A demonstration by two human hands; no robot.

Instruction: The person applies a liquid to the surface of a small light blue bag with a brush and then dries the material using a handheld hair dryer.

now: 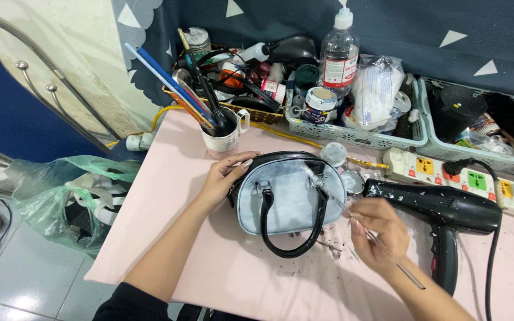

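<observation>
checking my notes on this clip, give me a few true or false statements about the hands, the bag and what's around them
1. The left hand rests on the top left edge of the handbag. True.
2. The right hand holds a pair of scissors. False: it holds a thin paintbrush whose tip reaches the bag's right side.
3. The bag is red with white handles. False: it is pale blue with black trim and black handles.
4. A black hair dryer lies on the pink table to the right of the bag. True.
5. The mug behind the bag is empty. False: it holds several brushes.
</observation>
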